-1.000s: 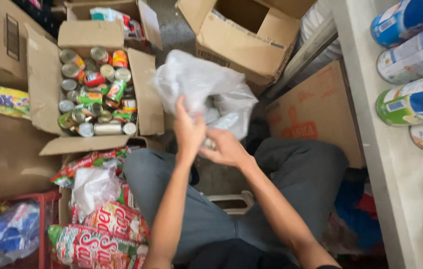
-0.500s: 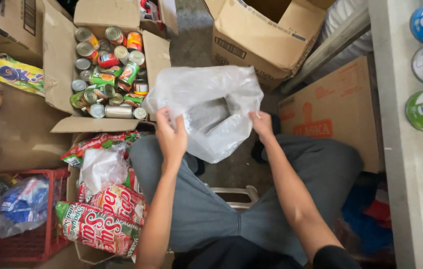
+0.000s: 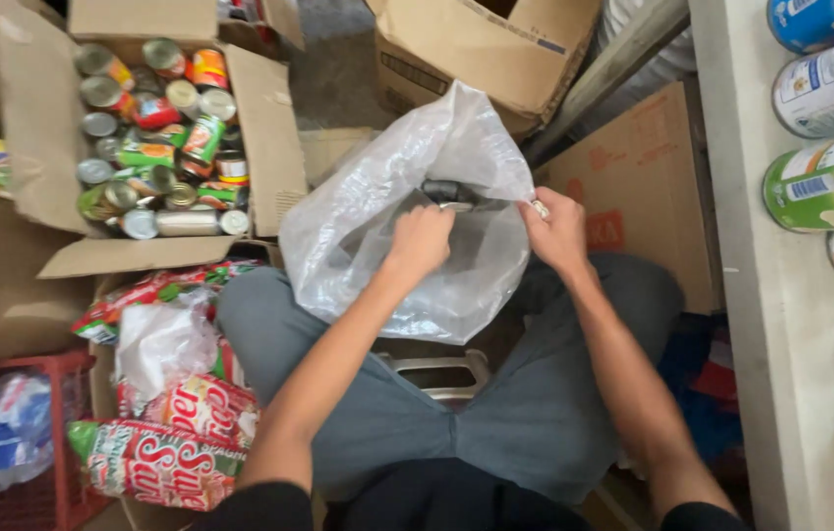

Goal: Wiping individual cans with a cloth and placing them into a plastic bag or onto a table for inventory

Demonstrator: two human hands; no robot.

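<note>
From my remote seat I saw that the clear plastic bag (image 3: 407, 236) had changed most; half a second before it hung stretched wide between two raised hands, and now its mouth had dropped toward the lap and been parted, which I judged meant the bag stood ready to take things in; the left hand (image 3: 421, 239) had moved from the bag's outer edge to the near lip, fingers curled shut on the plastic; the right hand (image 3: 556, 231) pinched the far lip between thumb and fingers, likewise clamped on the bag; the bag itself sat over the person's grey-trousered knees, its top reaching up before a closed-looking cardboard box (image 3: 481, 49); a dark shape showed through the opening, but I could not tell what it was; as for counts, I made out one bag, two hands, one open carton of tins (image 3: 156, 147) to the left holding something like eighteen cans, too jumbled for an exact tally; two red-and-white snack packets (image 3: 166, 457) lay by the left knee beside one red crate (image 3: 58, 492); along the pale shelf (image 3: 746, 295) on the right about seven cans lay on their sides, some cut by the frame.
</note>
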